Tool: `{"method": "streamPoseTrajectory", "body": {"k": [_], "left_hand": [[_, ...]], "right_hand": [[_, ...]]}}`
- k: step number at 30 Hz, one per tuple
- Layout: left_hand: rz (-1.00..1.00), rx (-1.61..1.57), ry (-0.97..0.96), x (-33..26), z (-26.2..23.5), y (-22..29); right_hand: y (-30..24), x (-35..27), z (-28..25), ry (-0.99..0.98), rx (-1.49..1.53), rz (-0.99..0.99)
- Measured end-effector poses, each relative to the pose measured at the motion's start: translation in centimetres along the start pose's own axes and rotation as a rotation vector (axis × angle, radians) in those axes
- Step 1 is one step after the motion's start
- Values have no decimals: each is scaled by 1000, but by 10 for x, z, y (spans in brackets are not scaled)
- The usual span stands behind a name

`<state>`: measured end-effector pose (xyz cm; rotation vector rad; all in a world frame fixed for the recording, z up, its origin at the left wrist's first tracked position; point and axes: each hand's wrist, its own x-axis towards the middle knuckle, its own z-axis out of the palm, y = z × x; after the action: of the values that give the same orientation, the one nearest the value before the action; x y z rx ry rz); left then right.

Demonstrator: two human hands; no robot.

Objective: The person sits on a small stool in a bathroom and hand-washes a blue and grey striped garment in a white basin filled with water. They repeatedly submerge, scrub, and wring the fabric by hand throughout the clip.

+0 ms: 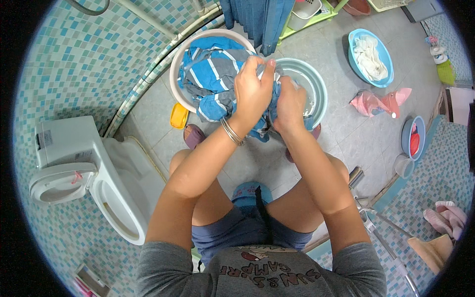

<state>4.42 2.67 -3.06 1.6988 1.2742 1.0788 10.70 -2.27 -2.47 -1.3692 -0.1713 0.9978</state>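
Two bare forearms rise from the lower edge over bent knees; I look down on a grey tiled bathroom floor, smooth and matt, bounded at left by a wall of small blue, green and white mosaic tiles. A white toilet, glossy, its lid raised, stands at left.

Between the knees and the basins, my left hand, with thin metal bangles at the wrist, is clenched on a bunched blue-and-white striped cloth; my right hand is closed on the same cloth just beside it. The cloth is limp, creased and apparently wet, with grey patches; most of it lies heaped in a round white basin, and the gripped end hangs between that basin and a round pale blue basin touching it on the right.

A yellow soap box lies near the white basin. Farther right are crumpled pink plastic, a small blue basin and a light blue tub holding white cloth.
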Motion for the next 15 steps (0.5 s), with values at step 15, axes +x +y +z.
{"method": "streamPoseTrajectory", "body": {"k": [15], "left_hand": [[159, 20, -19, -18, 3, 6]], "right_hand": [[-1, 16, 0, 91, 203, 187]]}}
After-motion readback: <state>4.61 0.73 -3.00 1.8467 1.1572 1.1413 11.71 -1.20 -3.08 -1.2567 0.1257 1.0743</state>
